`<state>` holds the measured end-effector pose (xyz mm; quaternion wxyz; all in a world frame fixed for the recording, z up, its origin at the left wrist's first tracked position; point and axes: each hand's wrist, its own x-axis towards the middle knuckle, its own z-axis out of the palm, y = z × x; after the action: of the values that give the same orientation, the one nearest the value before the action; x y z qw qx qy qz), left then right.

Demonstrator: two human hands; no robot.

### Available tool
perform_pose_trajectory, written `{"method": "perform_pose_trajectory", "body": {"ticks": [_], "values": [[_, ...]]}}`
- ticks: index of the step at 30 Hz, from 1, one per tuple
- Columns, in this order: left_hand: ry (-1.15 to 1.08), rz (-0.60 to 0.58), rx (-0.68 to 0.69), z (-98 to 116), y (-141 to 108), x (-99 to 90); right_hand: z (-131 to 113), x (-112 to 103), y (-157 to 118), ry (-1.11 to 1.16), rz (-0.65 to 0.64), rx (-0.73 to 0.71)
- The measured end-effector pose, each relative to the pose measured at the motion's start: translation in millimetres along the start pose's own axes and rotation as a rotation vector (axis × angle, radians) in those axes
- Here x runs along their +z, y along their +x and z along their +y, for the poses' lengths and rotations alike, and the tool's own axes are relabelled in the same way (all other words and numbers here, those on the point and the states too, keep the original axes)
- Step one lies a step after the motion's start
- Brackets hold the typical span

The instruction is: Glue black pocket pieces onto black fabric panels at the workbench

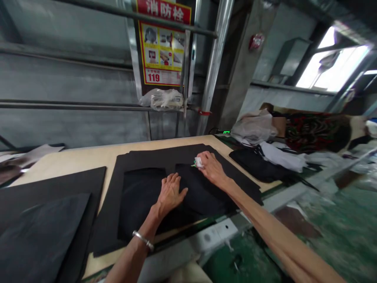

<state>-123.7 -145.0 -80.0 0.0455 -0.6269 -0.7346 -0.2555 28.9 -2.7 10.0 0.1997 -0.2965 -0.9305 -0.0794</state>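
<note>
My left hand [171, 192] lies with its fingers apart on dark fabric, near the inner edge of the left dark piece [138, 196]. My right hand [210, 167] is closed around a small white object [198, 162] with a bit of green at its tip, above the upper edge of the right dark piece [203, 192]. Both pieces rest on large black sheets [153, 154] stacked on the pale wooden table [88, 153]. A silver bracelet [143, 240] circles my left wrist.
Another black stack [97, 177] with a dark piece [50, 228] on top is at the left. Black and white cloth [279, 157] and plastic bags [255, 125] lie at the right. Metal rails [88, 106] run behind the table, below a red and yellow sign [163, 43].
</note>
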Motion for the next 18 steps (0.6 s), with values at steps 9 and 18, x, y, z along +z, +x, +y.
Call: {"method": "perform_pose_trajectory", "body": {"ticks": [9,18], "values": [[0.012,0.019,0.008,0.5,-0.3,-0.6,-6.3,5.2,16.4,0.105,0.029,-0.104],[0.0,0.009,0.004,2.5,-0.2,-2.9,10.1,6.8,33.7,0.199,-0.015,-0.278]]}}
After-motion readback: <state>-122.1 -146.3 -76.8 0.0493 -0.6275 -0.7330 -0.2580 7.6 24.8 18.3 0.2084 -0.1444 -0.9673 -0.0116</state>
